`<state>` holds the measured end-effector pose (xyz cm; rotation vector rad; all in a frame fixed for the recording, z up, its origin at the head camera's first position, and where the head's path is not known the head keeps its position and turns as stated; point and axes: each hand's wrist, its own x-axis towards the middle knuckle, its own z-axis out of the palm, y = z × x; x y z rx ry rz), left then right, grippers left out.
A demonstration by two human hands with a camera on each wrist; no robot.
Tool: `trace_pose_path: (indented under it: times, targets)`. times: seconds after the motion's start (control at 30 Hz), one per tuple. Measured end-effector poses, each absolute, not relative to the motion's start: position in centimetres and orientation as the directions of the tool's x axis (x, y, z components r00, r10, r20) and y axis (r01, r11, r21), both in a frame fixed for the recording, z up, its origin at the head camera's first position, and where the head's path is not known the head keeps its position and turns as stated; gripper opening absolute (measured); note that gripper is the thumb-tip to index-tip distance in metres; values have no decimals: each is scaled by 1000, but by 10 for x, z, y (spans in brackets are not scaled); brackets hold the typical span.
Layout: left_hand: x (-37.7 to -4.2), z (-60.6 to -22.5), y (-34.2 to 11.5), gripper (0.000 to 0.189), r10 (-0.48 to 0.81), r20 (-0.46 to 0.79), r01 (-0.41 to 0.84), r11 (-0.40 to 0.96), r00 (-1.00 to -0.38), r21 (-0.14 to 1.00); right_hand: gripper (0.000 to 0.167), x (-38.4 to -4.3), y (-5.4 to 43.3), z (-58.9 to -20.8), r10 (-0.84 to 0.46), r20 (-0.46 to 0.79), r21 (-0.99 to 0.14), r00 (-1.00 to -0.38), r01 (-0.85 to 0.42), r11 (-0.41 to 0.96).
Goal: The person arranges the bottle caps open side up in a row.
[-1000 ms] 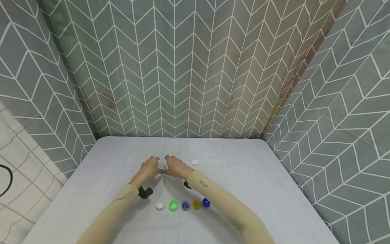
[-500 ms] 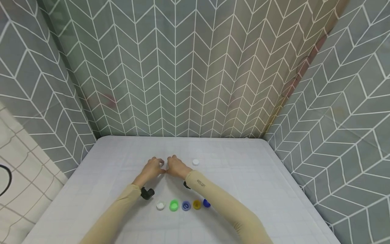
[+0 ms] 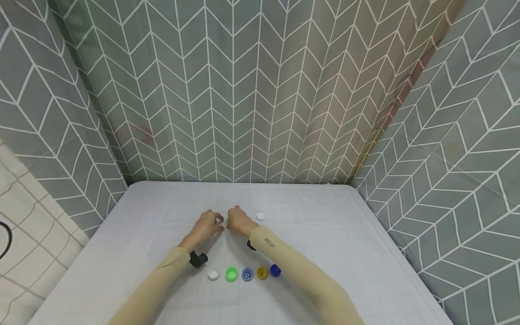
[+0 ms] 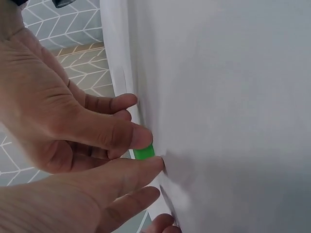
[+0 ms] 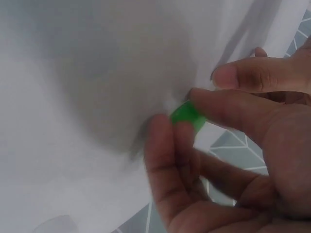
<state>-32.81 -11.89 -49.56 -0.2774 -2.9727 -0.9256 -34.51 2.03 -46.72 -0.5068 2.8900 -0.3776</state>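
Observation:
My right hand (image 3: 240, 222) pinches a small green bottle cap (image 5: 188, 114) between thumb and fingertips, low over the white cloth. In the head view only a sliver of the cap shows. Facing it from the left, my left hand (image 3: 205, 225) has its thumb and fingers spread apart, with a gap between them. The left thumb (image 4: 146, 167) lies close beside the green cap in the left wrist view; whether it touches cannot be told. A pale patch shows between the left fingers in the head view, too small to identify.
Nearer me is a row of round caps: white (image 3: 213, 274), green (image 3: 231, 274), lavender (image 3: 247, 274), yellow (image 3: 262, 272) and dark blue (image 3: 275, 270), partly behind the right sleeve. Another white cap (image 3: 260, 216) lies right of my right hand. Patterned curtains (image 3: 243, 113) surround the table.
Both hands have shifted slightly to the right, and the gap between them has widened a little. A bit of green now shows at the right fingertips. The row of caps stays put.

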Motion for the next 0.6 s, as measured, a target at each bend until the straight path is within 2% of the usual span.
trace_pose_path:
  times: [0.2, 0.37, 0.6]
  targets:
    - [-331, -499, -113, 32, 189, 95, 208, 794, -978, 571, 19, -345, 24, -467, -322, -138, -323, -937, -264, 909]
    - [-334, -501, -109, 32, 215, 130, 251, 779, -968, 574, 13, -347, 23, -466, -346, -134, -304, -929, -294, 906]
    - [-333, -503, -105, 31, 211, 124, 243, 772, -969, 587, 11, -348, 23, -469, -374, -126, -281, -919, -329, 902]
